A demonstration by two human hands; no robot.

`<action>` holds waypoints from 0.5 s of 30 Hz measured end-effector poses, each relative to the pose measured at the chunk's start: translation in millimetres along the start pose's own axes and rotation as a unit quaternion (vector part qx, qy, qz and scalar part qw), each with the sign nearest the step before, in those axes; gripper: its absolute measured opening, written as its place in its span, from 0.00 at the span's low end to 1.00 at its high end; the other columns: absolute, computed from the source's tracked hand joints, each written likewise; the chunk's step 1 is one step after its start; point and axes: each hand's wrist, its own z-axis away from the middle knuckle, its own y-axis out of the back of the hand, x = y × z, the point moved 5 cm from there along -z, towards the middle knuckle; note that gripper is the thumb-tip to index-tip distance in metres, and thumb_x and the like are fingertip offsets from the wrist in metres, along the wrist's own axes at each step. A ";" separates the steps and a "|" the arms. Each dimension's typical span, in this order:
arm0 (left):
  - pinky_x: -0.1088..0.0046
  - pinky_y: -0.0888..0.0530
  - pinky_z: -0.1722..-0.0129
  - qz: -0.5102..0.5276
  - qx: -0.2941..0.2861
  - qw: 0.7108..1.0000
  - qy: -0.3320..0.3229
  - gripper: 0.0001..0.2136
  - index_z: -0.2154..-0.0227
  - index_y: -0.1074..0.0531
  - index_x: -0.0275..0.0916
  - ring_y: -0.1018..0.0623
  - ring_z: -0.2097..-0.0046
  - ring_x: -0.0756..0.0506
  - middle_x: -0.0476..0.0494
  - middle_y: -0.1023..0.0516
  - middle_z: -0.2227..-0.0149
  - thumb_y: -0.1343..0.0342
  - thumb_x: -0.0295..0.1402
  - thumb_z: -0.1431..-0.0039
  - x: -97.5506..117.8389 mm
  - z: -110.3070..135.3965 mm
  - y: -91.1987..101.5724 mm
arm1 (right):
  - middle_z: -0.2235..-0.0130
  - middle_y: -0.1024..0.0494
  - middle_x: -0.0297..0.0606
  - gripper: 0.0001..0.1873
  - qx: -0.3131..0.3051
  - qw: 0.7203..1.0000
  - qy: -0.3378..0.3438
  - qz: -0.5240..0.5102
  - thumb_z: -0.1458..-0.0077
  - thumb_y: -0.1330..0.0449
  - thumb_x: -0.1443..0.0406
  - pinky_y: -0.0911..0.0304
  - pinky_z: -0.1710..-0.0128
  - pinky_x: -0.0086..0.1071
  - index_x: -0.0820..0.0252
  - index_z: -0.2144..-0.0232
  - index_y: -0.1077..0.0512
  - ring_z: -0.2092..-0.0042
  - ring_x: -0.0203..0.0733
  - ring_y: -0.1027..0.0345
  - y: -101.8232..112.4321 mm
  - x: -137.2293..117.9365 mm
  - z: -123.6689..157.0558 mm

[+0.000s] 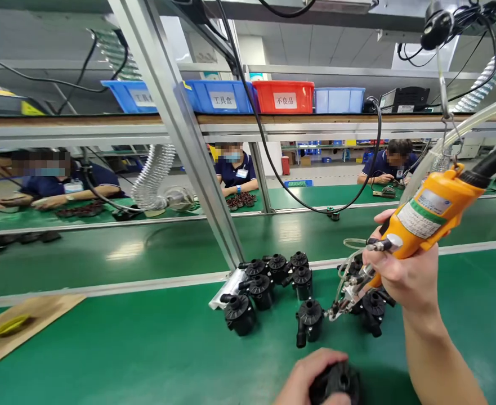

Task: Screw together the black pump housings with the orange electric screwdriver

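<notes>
My right hand (403, 270) is closed round an orange electric screwdriver (429, 216) that hangs from a cable and hose; its metal tip (336, 308) points down-left beside a black pump housing (309, 322). At the bottom edge my left hand (311, 378) grips another black pump housing (336, 382), partly hidden by my fingers. Several more black housings (268, 281) stand in a cluster on the green mat (146, 349) just beyond.
An aluminium frame post (188, 140) slants across the middle. A conveyor belt (104, 259) runs behind the cluster. Three people sit opposite, working on dark parts. Blue and red bins (285, 97) line the shelf above. A wooden board (15, 332) lies at left.
</notes>
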 end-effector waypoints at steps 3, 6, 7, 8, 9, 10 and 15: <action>0.58 0.25 0.36 -0.029 0.092 0.995 0.030 0.23 0.44 0.18 0.46 0.19 0.40 0.32 0.39 0.16 0.43 0.34 0.44 0.42 2.6 -29.2 -1.1 | 0.70 0.26 0.28 0.24 0.003 1.000 0.014 0.018 0.57 0.23 0.66 0.30 0.75 0.28 0.55 0.57 0.25 0.75 0.34 0.32 13.9 -0.9 -0.8; 0.58 0.24 0.37 -0.039 0.139 0.988 0.047 0.21 0.45 0.18 0.45 0.19 0.41 0.32 0.40 0.15 0.43 0.36 0.43 0.40 -0.2 -40.1 9.1 | 0.70 0.26 0.28 0.23 0.004 1.000 0.020 0.022 0.56 0.24 0.66 0.29 0.75 0.29 0.55 0.57 0.25 0.75 0.35 0.32 20.6 1.6 -3.9; 0.58 0.24 0.38 -0.040 0.148 0.987 0.049 0.21 0.46 0.18 0.45 0.19 0.41 0.32 0.40 0.15 0.43 0.37 0.43 0.40 -2.4 -41.3 12.1 | 0.71 0.27 0.27 0.23 0.001 1.000 0.015 0.019 0.56 0.24 0.66 0.30 0.75 0.29 0.55 0.57 0.25 0.75 0.35 0.32 19.8 3.5 -5.0; 0.59 0.23 0.38 -0.040 0.153 0.986 0.052 0.21 0.46 0.18 0.44 0.19 0.41 0.32 0.41 0.15 0.43 0.37 0.43 0.40 -5.3 -41.7 14.0 | 0.71 0.27 0.27 0.23 -0.002 1.000 0.010 0.014 0.56 0.24 0.66 0.30 0.76 0.29 0.55 0.57 0.25 0.75 0.35 0.32 18.0 5.6 -6.0; 0.59 0.23 0.38 -0.041 0.158 0.985 0.058 0.21 0.45 0.18 0.44 0.19 0.41 0.32 0.41 0.15 0.44 0.36 0.44 0.40 -8.5 -41.6 15.0 | 0.71 0.28 0.27 0.23 -0.003 1.000 0.002 0.007 0.56 0.24 0.66 0.31 0.76 0.29 0.55 0.58 0.26 0.75 0.34 0.33 15.2 7.9 -6.9; 0.60 0.22 0.39 -0.042 0.160 0.984 0.065 0.22 0.45 0.18 0.44 0.19 0.41 0.32 0.41 0.14 0.44 0.36 0.44 0.41 -11.7 -41.2 15.0 | 0.72 0.28 0.26 0.23 -0.003 1.000 -0.007 -0.001 0.56 0.24 0.66 0.31 0.77 0.28 0.55 0.57 0.26 0.76 0.33 0.34 12.1 10.1 -7.6; 0.61 0.20 0.42 -0.035 0.167 0.983 0.071 0.23 0.44 0.18 0.43 0.17 0.44 0.33 0.41 0.13 0.45 0.36 0.46 0.40 -18.4 -39.7 11.5 | 0.72 0.27 0.25 0.24 -0.023 0.998 -0.043 -0.029 0.58 0.24 0.66 0.32 0.77 0.26 0.55 0.58 0.27 0.77 0.31 0.35 -2.2 14.6 -10.0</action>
